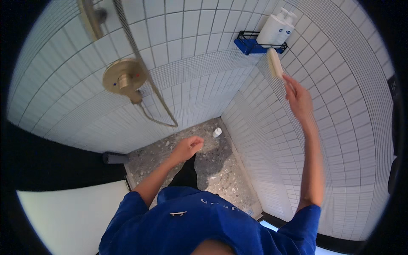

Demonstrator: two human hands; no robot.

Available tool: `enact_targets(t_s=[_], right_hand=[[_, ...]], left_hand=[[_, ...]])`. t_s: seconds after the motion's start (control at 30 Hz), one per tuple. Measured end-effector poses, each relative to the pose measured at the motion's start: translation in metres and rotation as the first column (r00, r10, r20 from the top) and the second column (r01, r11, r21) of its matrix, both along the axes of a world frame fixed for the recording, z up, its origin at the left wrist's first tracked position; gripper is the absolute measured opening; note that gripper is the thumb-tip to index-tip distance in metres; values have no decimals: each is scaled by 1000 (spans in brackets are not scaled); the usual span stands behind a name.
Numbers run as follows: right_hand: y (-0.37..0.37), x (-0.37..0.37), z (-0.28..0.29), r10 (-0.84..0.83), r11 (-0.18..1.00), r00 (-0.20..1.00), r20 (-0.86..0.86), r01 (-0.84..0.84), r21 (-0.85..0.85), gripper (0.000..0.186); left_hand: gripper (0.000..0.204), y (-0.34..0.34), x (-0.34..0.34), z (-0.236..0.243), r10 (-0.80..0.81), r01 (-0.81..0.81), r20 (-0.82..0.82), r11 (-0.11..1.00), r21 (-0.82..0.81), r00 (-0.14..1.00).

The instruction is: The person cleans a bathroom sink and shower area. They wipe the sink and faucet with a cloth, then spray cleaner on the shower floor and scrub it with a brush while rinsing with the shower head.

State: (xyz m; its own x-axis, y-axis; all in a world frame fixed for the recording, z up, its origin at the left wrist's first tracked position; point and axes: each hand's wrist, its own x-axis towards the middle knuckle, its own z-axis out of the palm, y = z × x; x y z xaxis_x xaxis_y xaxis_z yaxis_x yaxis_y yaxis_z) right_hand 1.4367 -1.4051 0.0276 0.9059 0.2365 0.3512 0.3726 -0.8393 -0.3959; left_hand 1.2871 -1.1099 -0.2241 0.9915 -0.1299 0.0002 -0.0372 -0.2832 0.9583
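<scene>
Up by the rack (244,45), we hold a brush (276,63)

Just under the rack, our right hand (299,100) is closed on one end of the pale brush. Our right arm is stretched up and out. The far end of the brush is just below the rack, and its bristles face left. We cannot tell if the bristles touch the white tiles (272,142).

Our left hand (187,148) is low, in front of our blue shirt (187,227). Its fingers are bent in, and we cannot tell if something small is inside. Near it, a small white bottle (217,133) is on the speckled floor (223,170).

The rack is black and blue and sits near the corner. Two white pump bottles (270,30) are in it, side by side. Well to the left, we see a round gold tap (114,76) with a red dot and a blue dot. A hose (158,95) hangs beside it in a loop.
</scene>
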Motion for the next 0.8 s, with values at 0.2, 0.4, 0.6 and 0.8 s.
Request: enact_targets(t_s=[0.2, 0.4, 0.6, 0.8], right_hand=[[60, 167, 68, -63, 756, 995, -83, -7, -655, 27], [121, 185, 102, -79, 552, 919, -386, -283, -785, 25], [93, 201, 92, -157, 537, 951, -267, -145, -831, 23], [62, 161, 72, -103, 838, 987, -120, 21, -545, 26]], left_hand=[[21, -21, 164, 49, -87, 103, 108, 983, -151, 990], [20, -28, 251, 82, -84, 117, 112, 933, -340, 990], [21, -40, 294, 120, -118, 143, 88, 905, -401, 989], [22, -53, 316, 126, -51, 73, 57, 857, -511, 997]])
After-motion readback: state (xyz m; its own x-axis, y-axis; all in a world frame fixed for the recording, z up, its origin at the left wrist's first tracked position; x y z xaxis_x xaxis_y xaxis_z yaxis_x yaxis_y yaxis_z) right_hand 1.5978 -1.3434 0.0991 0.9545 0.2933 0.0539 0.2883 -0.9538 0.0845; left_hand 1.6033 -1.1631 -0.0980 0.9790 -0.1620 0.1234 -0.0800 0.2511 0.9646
